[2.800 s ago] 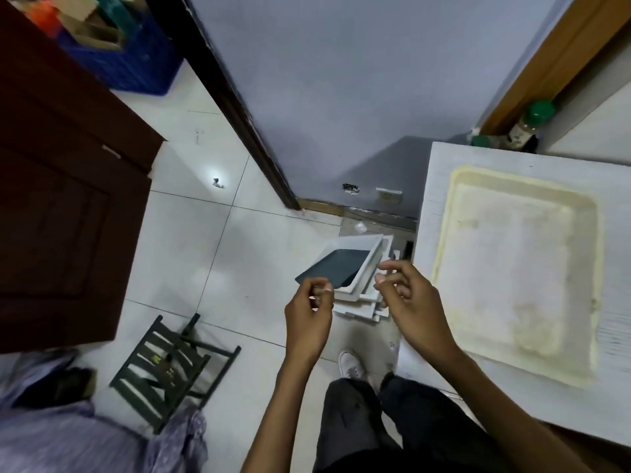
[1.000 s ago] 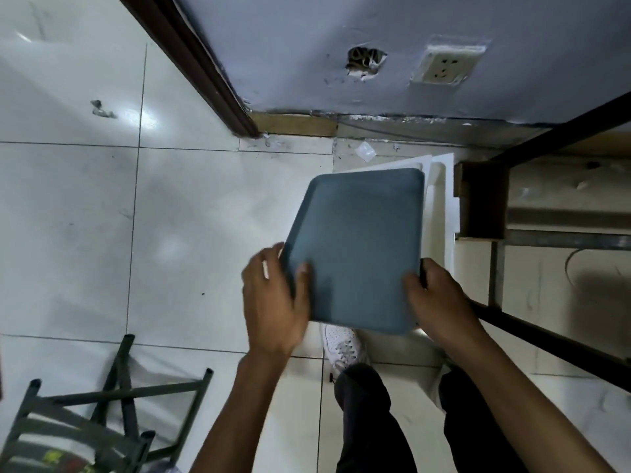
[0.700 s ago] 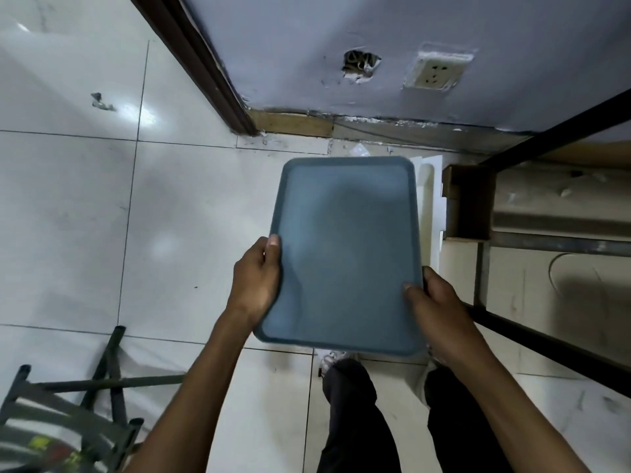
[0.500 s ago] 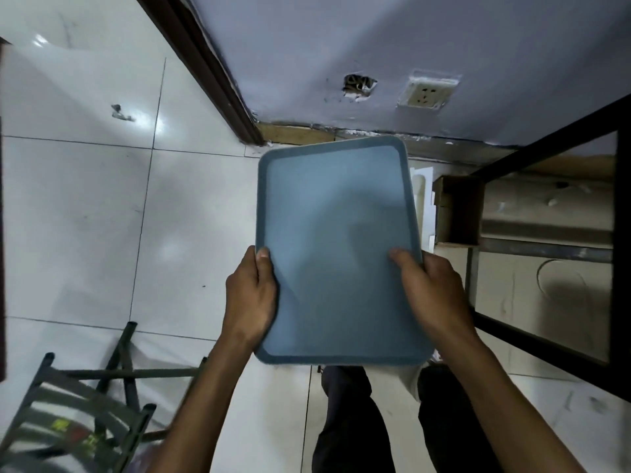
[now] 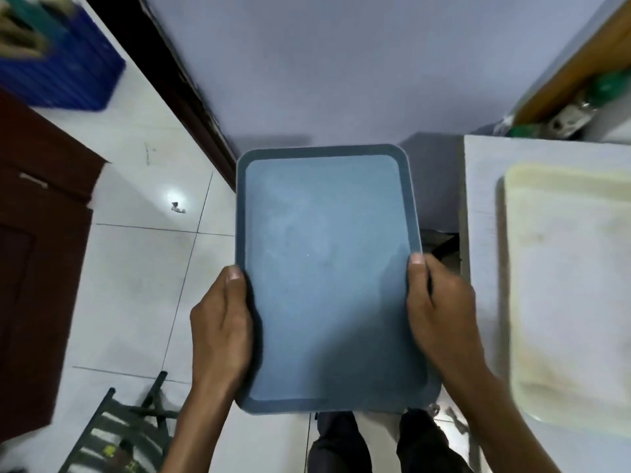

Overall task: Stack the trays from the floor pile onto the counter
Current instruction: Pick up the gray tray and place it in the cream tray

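Note:
I hold a blue-grey tray (image 5: 324,268) level in front of me, above the floor and left of the counter. My left hand (image 5: 222,322) grips its left rim with the thumb on top. My right hand (image 5: 438,312) grips the right rim the same way. A cream tray (image 5: 566,295) lies on the white counter (image 5: 481,213) at the right. The floor pile is hidden behind the held tray.
A dark brown wooden cabinet (image 5: 30,261) stands at the left, with a blue crate (image 5: 65,76) beyond it. A dark green slatted stool (image 5: 119,435) lies on the white floor tiles at lower left. A green-capped bottle (image 5: 611,87) sits behind the counter by the grey wall.
I bent to the floor pile, gripped the blue-grey tray by both sides and lifted it. The view has risen, so the counter with the cream tray is in sight again.

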### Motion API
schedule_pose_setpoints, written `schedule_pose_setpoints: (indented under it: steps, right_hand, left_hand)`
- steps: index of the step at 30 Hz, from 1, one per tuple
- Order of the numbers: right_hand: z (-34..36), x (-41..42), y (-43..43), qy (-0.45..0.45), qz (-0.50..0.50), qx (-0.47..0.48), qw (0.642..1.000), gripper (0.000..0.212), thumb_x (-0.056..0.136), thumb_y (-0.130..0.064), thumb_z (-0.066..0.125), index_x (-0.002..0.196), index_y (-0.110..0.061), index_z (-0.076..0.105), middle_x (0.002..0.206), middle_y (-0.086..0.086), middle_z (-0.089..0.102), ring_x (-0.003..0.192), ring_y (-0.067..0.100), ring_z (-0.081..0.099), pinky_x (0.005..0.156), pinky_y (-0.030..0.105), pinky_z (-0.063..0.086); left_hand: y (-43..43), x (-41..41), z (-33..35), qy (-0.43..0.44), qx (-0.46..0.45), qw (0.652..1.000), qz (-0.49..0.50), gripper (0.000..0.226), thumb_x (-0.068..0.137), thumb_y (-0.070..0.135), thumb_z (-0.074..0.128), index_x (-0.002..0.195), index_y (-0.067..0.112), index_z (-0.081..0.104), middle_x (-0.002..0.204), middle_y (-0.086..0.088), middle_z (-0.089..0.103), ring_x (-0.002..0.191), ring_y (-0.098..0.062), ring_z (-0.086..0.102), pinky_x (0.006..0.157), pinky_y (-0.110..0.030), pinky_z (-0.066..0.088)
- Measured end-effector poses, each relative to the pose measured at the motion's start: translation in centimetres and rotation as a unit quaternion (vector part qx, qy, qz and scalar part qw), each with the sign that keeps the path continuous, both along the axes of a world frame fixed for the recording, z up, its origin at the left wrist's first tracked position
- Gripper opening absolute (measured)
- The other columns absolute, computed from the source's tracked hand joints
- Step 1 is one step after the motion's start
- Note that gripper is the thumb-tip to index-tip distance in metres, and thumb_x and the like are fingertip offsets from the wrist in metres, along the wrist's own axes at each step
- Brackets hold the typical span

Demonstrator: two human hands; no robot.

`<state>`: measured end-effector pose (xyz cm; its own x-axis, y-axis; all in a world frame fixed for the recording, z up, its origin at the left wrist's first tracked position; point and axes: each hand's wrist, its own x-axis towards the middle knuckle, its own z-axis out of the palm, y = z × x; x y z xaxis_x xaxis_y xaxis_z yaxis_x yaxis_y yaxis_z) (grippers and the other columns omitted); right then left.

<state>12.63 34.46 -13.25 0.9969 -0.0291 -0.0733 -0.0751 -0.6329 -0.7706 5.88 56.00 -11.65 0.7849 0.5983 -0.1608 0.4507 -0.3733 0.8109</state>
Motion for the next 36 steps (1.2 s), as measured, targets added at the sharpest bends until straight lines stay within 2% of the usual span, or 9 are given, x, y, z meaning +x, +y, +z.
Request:
schedule_pose_setpoints:
  steps: [4, 7, 8, 12, 16, 21, 29, 32, 36]
  right_hand:
    - [6.1, -0.5, -4.9, 0.004, -0.012, 0.009, 1.000, 0.019, 0.104, -0.030, 0.035, 0.101, -0.022, 0.051, 0.068, -0.005, 0.060, 0.060, 0.010, 0.057, 0.053, 0.016, 0.042]
    - [9.4, -0.6, -9.7, 0.020, -0.036, 0.000, 0.999, 0.024, 0.103, -0.029, 0.036, 0.123, -0.021, 0.048, 0.074, 0.003, 0.067, 0.063, 0.016, 0.062, 0.059, 0.032, 0.048]
    - [9.9, -0.5, -11.0, 0.022, -0.043, -0.004, 0.999, 0.026, 0.103, -0.029, 0.036, 0.125, -0.021, 0.047, 0.076, 0.002, 0.067, 0.064, 0.015, 0.063, 0.059, 0.031, 0.048]
    - [11.5, -0.1, -17.3, 0.018, -0.076, -0.024, 0.997, 0.027, 0.103, -0.026, 0.038, 0.126, -0.018, 0.050, 0.078, 0.000, 0.065, 0.065, 0.012, 0.062, 0.056, 0.019, 0.041]
    - [10.6, 0.2, -22.5, 0.011, -0.105, -0.042, 0.994, 0.028, 0.103, -0.025, 0.040, 0.125, -0.016, 0.055, 0.085, 0.001, 0.065, 0.070, 0.013, 0.062, 0.063, 0.028, 0.046]
    - [7.9, 0.1, -27.4, 0.001, -0.126, -0.056, 0.990, 0.025, 0.103, -0.021, 0.042, 0.119, -0.012, 0.060, 0.087, 0.000, 0.063, 0.075, 0.020, 0.060, 0.073, 0.028, 0.042]
    - [3.5, 0.1, -31.6, 0.014, -0.119, -0.072, 0.990, 0.028, 0.100, -0.020, 0.049, 0.122, -0.009, 0.062, 0.098, 0.005, 0.065, 0.089, 0.024, 0.062, 0.081, 0.036, 0.049]
    - [2.7, 0.6, -32.2, 0.030, -0.119, -0.064, 0.990, 0.027, 0.099, -0.021, 0.052, 0.122, -0.011, 0.061, 0.093, 0.004, 0.065, 0.084, 0.022, 0.062, 0.078, 0.033, 0.050]
    - [1.8, 0.9, -32.6, 0.048, -0.117, -0.053, 0.990, 0.026, 0.098, -0.022, 0.055, 0.123, -0.013, 0.058, 0.085, 0.001, 0.063, 0.078, 0.019, 0.062, 0.075, 0.035, 0.054]
  left_hand:
    - [-4.7, 0.4, 5.1, -0.032, -0.013, 0.999, -0.033, 0.031, 0.107, 0.023, 0.035, 0.078, 0.018, 0.045, 0.069, 0.011, 0.053, 0.061, -0.006, 0.044, 0.055, -0.019, 0.034]
    - [-9.3, 1.2, 7.7, -0.042, -0.030, 0.997, -0.058, 0.029, 0.106, 0.024, 0.038, 0.079, 0.021, 0.048, 0.070, 0.011, 0.058, 0.062, -0.003, 0.048, 0.057, -0.017, 0.036]
    - [-10.6, 1.5, 8.0, -0.046, -0.034, 0.996, -0.066, 0.028, 0.105, 0.024, 0.039, 0.080, 0.020, 0.049, 0.070, 0.007, 0.058, 0.063, -0.004, 0.049, 0.056, -0.016, 0.036]
    - [-16.8, 3.1, 8.5, -0.053, -0.029, 0.994, -0.096, 0.026, 0.104, 0.027, 0.044, 0.083, 0.015, 0.053, 0.070, -0.003, 0.060, 0.067, -0.015, 0.052, 0.058, -0.024, 0.039]
    - [-21.7, 4.6, 6.9, -0.022, -0.018, 0.991, -0.129, 0.023, 0.103, 0.028, 0.045, 0.086, 0.013, 0.052, 0.069, -0.002, 0.060, 0.065, -0.018, 0.054, 0.062, -0.035, 0.043]
    - [-25.9, 5.2, 4.5, 0.028, 0.022, 0.985, -0.170, 0.015, 0.103, 0.026, 0.045, 0.091, 0.018, 0.049, 0.069, 0.006, 0.058, 0.062, -0.010, 0.054, 0.052, -0.019, 0.035]
    - [-28.6, 5.3, 1.7, 0.083, 0.108, 0.970, -0.201, 0.028, 0.101, 0.034, 0.051, 0.079, 0.016, 0.048, 0.061, 0.003, 0.056, 0.053, -0.013, 0.054, 0.049, -0.026, 0.039]
    - [-29.3, 5.7, 1.3, 0.100, 0.128, 0.966, -0.201, 0.028, 0.101, 0.035, 0.052, 0.080, 0.017, 0.050, 0.063, 0.004, 0.057, 0.054, -0.009, 0.054, 0.051, -0.023, 0.039]
    - [-29.6, 6.2, 0.9, 0.127, 0.149, 0.961, -0.197, 0.028, 0.099, 0.038, 0.054, 0.082, 0.016, 0.054, 0.069, 0.000, 0.061, 0.059, -0.018, 0.058, 0.056, -0.027, 0.049]
